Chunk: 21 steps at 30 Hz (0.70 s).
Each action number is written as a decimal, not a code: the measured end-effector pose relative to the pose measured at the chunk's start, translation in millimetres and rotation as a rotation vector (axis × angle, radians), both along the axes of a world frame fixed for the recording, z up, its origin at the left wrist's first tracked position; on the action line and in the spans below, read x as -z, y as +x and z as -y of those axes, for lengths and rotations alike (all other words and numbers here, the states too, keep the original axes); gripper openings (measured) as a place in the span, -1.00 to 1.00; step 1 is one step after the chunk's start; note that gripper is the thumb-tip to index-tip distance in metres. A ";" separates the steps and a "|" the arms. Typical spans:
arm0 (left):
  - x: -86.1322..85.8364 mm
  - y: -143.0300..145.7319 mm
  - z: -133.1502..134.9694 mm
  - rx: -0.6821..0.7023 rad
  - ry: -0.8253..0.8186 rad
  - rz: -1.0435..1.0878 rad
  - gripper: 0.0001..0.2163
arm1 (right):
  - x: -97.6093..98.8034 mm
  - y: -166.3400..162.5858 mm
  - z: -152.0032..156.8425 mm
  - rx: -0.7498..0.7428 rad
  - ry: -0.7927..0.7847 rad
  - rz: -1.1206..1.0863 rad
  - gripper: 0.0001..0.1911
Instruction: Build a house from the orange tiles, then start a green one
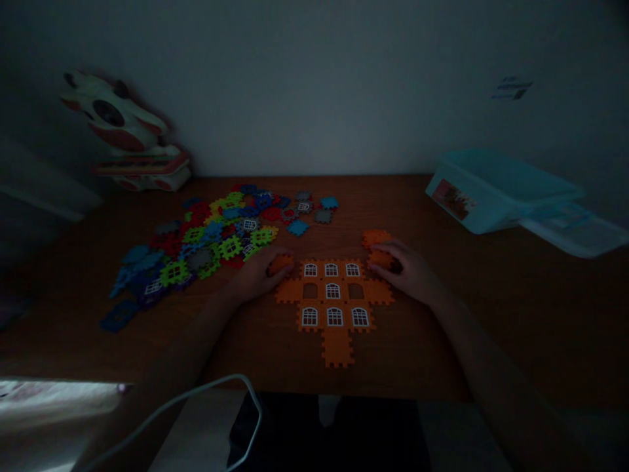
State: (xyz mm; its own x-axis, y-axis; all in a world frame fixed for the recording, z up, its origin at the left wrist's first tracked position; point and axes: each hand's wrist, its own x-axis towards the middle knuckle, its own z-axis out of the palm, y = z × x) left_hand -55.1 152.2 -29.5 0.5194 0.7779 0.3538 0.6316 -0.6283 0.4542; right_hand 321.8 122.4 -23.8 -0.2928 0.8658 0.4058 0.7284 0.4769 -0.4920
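- Two hands are at work on one brown table (393, 367), with one orange panel (322, 291) lying flat between them.
- The panel's middle is a block of nine squares, three rows of three; seven have white windows, and two, at the left and right of the middle row, show brown openings.
- Three plain squares stick out from the block: one left, one right, one on the near side.
- The left hand (255, 274) pinches one orange piece, the left tile (280, 264), between thumb and fingers, at the panel's far left corner.
- The right hand (410, 270) curls thumb and fingers round one orange piece, the right tile (382, 260), at the far right corner.
- One more orange piece, the far tile (374, 236), lies just beyond the right tile.
- One mixed pile (211, 236) of blue, green, red, yellow and grey pieces spreads to the far left; its pieces overlap too much to count.
- One toy cow (118, 124) with one keyboard (142, 164) stands at the far left.
- One bin (472, 196) sits at the far right, one lid (574, 233) beside it.
- One white cable (196, 391) loops at the near left.
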 end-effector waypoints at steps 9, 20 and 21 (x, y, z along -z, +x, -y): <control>-1.4 0.3 -1.2 0.088 0.121 -0.049 -0.67 | -7.3 3.3 3.0 -0.009 -0.089 0.016 -0.60; -6.5 0.5 -1.2 0.015 0.027 0.154 -0.78 | -3.8 4.7 -0.8 0.192 -0.203 -0.221 -0.64; -7.5 0.8 -0.9 0.007 0.020 0.179 -0.77 | -4.2 4.8 -1.2 0.209 -0.227 -0.257 -0.63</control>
State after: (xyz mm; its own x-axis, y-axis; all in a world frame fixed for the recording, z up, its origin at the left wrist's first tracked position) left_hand -54.3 153.1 -21.9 0.4522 0.7663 0.4564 0.5373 -0.6424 0.5465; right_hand 326.6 123.6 -19.6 -0.0153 0.9721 0.2342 0.6378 0.1899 -0.7464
